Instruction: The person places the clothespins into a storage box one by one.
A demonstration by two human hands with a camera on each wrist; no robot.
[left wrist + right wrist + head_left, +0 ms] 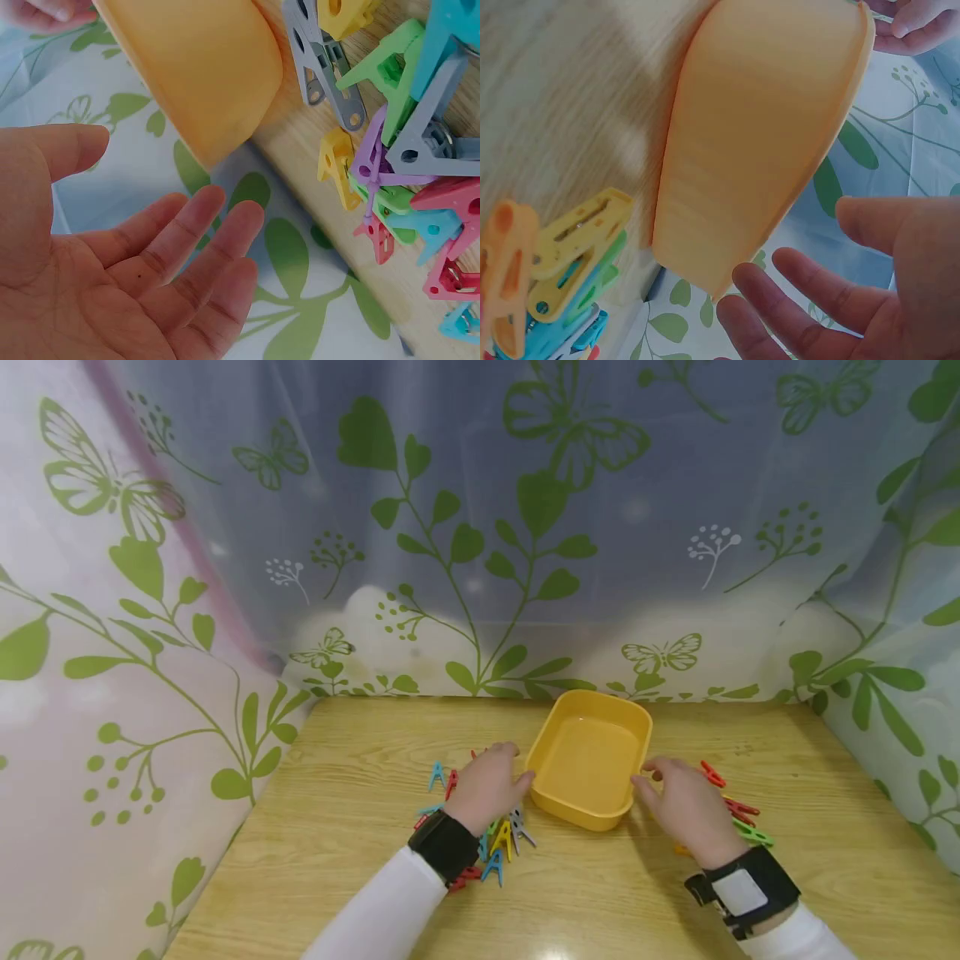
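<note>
A yellow rectangular plastic tub [588, 766] stands on the table between the two hands, with nothing in it. My left hand [486, 783] is at the tub's left side, fingers spread and loosely bent, holding nothing. In the left wrist view a gap shows between these fingers and the tub wall [202, 67]. On the right, my right hand [688, 806] reaches towards the opposite side. Its fingertips [750, 281] are close to the rim in the right wrist view; whether they touch it I cannot tell. Plastic clothespins [501, 839] of several colours lie under and around the left hand.
More clothespins [750, 832], red, green and orange among them, lie beside and partly behind the right hand. The wooden table [337, 827] ends at a leaf-printed curtain [480, 568] at the back and sides. Each wrist wears a black strap.
</note>
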